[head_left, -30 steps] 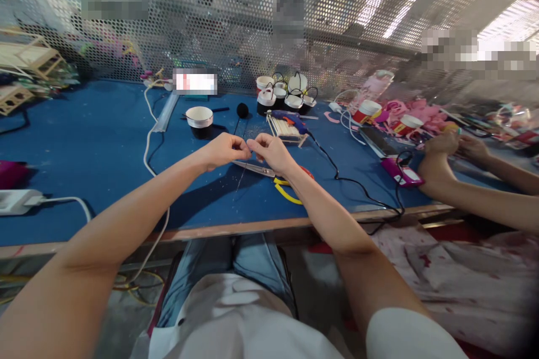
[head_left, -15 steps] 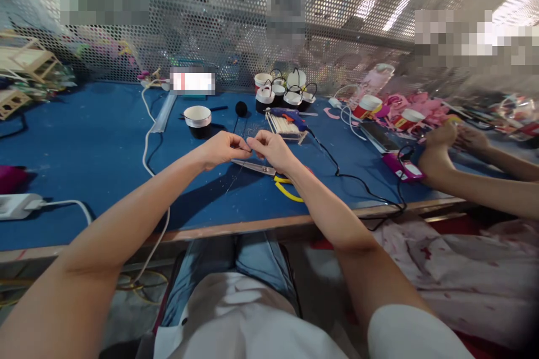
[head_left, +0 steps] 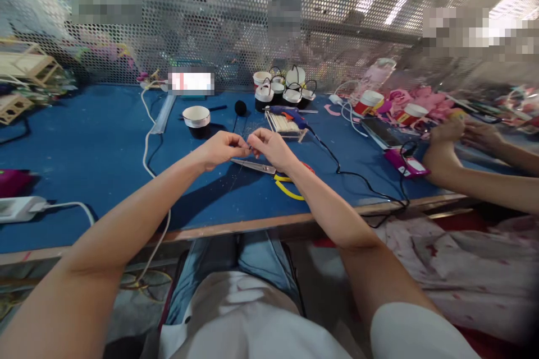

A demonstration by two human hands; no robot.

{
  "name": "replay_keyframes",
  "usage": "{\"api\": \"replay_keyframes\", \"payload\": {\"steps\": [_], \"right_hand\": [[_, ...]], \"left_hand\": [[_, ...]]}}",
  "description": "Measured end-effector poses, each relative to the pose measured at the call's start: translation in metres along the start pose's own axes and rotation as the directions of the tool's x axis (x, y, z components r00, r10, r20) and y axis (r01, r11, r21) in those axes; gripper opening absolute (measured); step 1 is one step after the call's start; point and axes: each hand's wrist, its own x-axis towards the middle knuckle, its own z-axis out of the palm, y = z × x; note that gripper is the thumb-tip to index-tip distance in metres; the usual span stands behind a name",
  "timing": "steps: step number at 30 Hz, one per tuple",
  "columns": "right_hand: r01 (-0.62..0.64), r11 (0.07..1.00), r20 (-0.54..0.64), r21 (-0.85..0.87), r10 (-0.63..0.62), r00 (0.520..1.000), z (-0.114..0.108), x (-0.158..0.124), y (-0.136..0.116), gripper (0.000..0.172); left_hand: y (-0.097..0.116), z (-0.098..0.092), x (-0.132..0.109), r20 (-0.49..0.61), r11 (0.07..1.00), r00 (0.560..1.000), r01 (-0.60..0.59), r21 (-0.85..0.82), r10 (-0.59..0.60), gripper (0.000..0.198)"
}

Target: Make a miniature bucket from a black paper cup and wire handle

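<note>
In the head view, left hand (head_left: pixel 225 147) and right hand (head_left: pixel 273 150), fingers pinched nearly closed, hold a tiny dark piece (head_left: pixel 250 147) (too small to identify) at the frame's centre, above scissors (head_left: pixel 266 169); a slackened grip could drop it. The pose nearly matches half a second earlier.

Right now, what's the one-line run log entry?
Left hand, right hand: pinching small dark item, identity unclear | yellow-handled metal scissors: on blue table, near hands | blue-and-orange glue gun: on pale stick rack
</note>
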Motion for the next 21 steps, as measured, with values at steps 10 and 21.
{"api": "replay_keyframes", "payload": {"steps": [10,21], "right_hand": [[0.019,0.996,-0.056,-0.09,-0.024,0.998,-0.0013,0.0,-0.0031,0.035],[0.021,0.983,-0.115,-0.183,-0.042,0.992,0.001,0.0006,-0.0018,0.036]], "left_hand": [[-0.0076,-0.0015,0.0055,-0.062,0.966,0.979,-0.18,0.186,0.195,0.016],[-0.0081,0.0028,0.0041,-0.066,0.935,0.969,-0.208,0.287,0.236,0.018]]}}
